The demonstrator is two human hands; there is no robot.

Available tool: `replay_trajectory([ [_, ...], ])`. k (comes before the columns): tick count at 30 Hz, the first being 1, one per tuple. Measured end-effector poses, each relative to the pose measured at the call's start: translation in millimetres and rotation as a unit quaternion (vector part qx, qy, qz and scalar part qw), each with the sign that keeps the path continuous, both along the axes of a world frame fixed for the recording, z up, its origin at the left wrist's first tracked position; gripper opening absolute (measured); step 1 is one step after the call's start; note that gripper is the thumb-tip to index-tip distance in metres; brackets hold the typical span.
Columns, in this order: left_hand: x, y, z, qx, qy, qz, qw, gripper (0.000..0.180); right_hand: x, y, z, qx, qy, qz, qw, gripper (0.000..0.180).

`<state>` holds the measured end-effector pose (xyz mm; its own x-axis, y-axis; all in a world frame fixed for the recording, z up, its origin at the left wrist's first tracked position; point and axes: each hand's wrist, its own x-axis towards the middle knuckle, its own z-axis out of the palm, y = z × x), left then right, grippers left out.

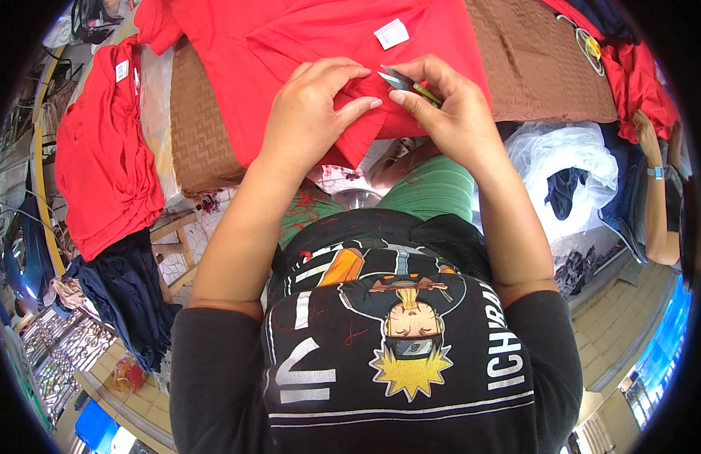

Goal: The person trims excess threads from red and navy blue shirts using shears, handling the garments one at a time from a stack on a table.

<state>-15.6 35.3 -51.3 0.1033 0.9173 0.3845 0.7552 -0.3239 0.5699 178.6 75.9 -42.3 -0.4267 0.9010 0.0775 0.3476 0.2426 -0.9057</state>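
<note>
A bright red garment (313,34) is spread over the brown cloth-covered table in front of me, and its near edge hangs over the side toward my lap. My left hand (309,106) pinches a fold of it between thumb and forefinger. In my right hand (456,110) is a small pair of thread snips (397,80) with a green part at the handle; the blades point left, toward the pinched fold, a short way off. Any thread between them is too fine to make out. A white label (391,34) lies on the garment just beyond the snips.
More red cloth (104,151) and dark navy cloth (127,295) are heaped at the left. On the right, a translucent plastic bag (585,147) stands beside the brown-covered table (547,57). Another person's hand (647,136) touches red cloth (638,83) at the far right.
</note>
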Motion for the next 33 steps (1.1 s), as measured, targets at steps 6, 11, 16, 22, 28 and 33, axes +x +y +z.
replay_trajectory([
  [6,6.6,-1.0,-12.2,0.036,0.033,0.033,0.998,0.023,3.5,4.5,-15.7,-0.064,0.032,0.001,0.997,0.019],
  [11,-12.9,4.9,-2.1,-0.040,-0.034,-0.028,0.998,0.009,3.7,4.9,-11.7,-0.070,-0.001,-0.001,0.998,0.019],
  [16,-65.4,-0.9,35.5,-0.131,-0.228,-0.139,0.955,0.018,14.5,3.9,2.7,-0.080,0.015,0.001,0.997,0.020],
  [22,-23.3,-0.7,21.7,-0.051,-0.131,-0.091,0.986,0.032,2.2,2.5,0.2,-0.027,0.056,0.030,0.998,0.019],
  [28,6.9,-2.6,-5.8,0.029,0.022,0.015,0.999,0.040,-4.4,-2.4,-10.7,-0.085,0.023,0.024,0.996,0.018],
  [33,15.7,-6.7,-5.2,0.017,0.026,0.052,0.998,0.039,-4.5,-2.9,-16.9,-0.085,0.067,0.013,0.994,0.017],
])
